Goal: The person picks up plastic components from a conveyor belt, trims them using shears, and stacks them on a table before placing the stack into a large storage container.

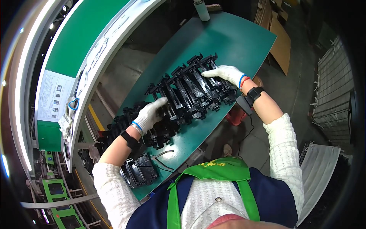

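Note:
A row of black moulded plastic parts (190, 89), packed side by side, lies across the green table (238, 34). My right hand (224, 73), in a white glove, rests on the right end of this row with its fingers stretched leftward over a part. My left hand (148, 116), also gloved in white, is at the left side of the row, a finger extended toward it; its lower fingers are partly hidden. Under and left of my left hand are more black parts (127, 118). Neither hand shows a part lifted off the table.
Pliers (164, 159) lie near the table's front edge beside a separate black plastic part (141, 171). A pale bottle (201, 10) stands at the far end. To the left curves a white-edged workstation (114, 42) with a posted sheet and gloves. Cardboard (280, 45) leans at the right.

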`<state>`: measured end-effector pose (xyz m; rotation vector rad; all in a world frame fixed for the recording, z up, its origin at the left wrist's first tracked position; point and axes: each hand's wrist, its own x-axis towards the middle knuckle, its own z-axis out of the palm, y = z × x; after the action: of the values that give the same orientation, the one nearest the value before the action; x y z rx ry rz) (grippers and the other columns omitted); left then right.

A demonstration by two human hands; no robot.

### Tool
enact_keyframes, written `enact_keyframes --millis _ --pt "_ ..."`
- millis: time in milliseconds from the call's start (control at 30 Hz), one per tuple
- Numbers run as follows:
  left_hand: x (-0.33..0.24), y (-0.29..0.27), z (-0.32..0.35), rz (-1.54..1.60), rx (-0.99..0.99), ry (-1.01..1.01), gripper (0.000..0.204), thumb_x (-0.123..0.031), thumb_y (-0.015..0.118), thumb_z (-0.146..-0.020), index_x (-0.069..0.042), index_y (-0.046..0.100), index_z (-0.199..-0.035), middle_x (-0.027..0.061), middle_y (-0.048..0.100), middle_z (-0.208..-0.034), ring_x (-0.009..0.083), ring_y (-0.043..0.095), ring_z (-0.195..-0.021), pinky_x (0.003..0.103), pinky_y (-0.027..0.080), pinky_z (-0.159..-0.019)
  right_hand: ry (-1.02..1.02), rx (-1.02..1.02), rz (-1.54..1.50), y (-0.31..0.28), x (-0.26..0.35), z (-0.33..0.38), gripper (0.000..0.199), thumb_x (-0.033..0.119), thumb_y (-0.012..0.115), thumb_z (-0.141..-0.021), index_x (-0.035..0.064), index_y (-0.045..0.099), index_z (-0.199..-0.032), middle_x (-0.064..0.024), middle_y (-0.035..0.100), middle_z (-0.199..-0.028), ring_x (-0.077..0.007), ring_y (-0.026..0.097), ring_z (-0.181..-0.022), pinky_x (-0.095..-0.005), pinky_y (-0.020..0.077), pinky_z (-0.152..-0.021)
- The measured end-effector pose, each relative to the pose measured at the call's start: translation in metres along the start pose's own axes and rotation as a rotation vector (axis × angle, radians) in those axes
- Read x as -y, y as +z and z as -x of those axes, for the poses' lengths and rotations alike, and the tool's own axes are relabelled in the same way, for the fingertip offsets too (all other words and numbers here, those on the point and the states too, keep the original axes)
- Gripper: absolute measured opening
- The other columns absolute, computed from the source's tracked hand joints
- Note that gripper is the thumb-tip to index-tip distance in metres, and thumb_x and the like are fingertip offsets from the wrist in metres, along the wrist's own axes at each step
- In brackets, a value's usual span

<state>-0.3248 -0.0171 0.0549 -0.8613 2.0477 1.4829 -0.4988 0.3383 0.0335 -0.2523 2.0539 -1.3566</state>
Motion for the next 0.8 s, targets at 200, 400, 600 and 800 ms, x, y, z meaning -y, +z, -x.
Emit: enact_keyframes --millis 200,400,600,800 --pt "-0.007 0.034 -0.012 0.49 0.101 -0.033 0.042 -0.038 0.076 -0.095 -0.014 0.067 -0.128 0.0052 0.07 -0.117 0.0236 0.066 -0.108 0.047 0.056 -0.093 -0.001 -0.026 -0.034 0.001 0.001 0.007 0.066 0.054 0.086 -0.082 -0.0006 0.077 -0.118 -0.0085 0.077 -0.107 -0.0181 0.071 -0.098 -0.0307 0.0529 -0.095" --pt "0.002 0.032 -0.042 0.594 0.164 0.041 0.039 -0.033 0.078 -0.094 -0.012 0.067 -0.124 0.0035 0.071 -0.103 0.0202 0.07 -0.086 0.037 0.06 -0.079 0.039 0.149 -0.458 0.012 -0.01 -0.001 0.054 0.047 0.085 -0.085 0.0016 0.079 -0.114 -0.0074 0.078 -0.103 -0.017 0.072 -0.092 -0.0312 0.0553 -0.089" --pt "0.025 0.009 -0.064 0.534 0.214 -0.018 0.032 -0.029 0.077 -0.095 -0.013 0.068 -0.121 0.0039 0.073 -0.101 0.0164 0.073 -0.085 0.036 0.064 -0.075 -0.036 0.098 -0.248 0.015 -0.008 -0.004 0.052 0.047 0.086 -0.083 0.0018 0.082 -0.108 -0.0114 0.079 -0.108 -0.02 0.072 -0.1 -0.0317 0.0526 -0.096" --pt "-0.006 0.043 -0.02 0.632 0.252 -0.075 0.025 -0.03 0.074 -0.098 -0.012 0.07 -0.116 0.0038 0.073 -0.099 0.0149 0.074 -0.083 0.037 0.067 -0.077 0.108 0.053 -0.073 0.008 0.012 0.007 0.045 0.041 0.088 -0.083 0.0012 0.082 -0.104 -0.0086 0.079 -0.098 -0.017 0.074 -0.085 -0.0329 0.0579 -0.082"
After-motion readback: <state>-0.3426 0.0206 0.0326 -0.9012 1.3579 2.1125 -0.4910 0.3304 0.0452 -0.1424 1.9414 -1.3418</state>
